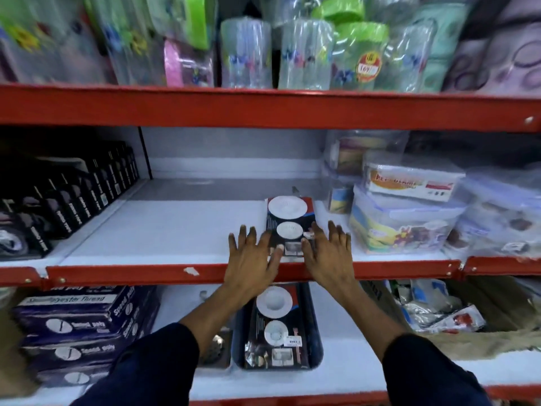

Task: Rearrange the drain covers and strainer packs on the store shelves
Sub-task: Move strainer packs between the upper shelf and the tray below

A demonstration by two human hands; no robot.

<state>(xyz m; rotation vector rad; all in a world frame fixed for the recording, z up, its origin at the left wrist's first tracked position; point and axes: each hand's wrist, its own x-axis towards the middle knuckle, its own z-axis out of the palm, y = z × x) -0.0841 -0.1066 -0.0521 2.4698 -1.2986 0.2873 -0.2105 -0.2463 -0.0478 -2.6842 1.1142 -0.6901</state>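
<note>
Mostly bare shelf beside strainer pack

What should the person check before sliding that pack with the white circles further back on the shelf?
1. Both hands on the pack: ok. The left hand and right hand rest open at the near end of the strainer pack.
2. Pack lying flat: ok.
3. Room behind it on the middle shelf: ok, bare surface.
4. Gap to the plastic containers on the right: cannot tell, it looks tight.
5. More packs waiting: ok, another strainer pack sits in the blue tray below.
</note>
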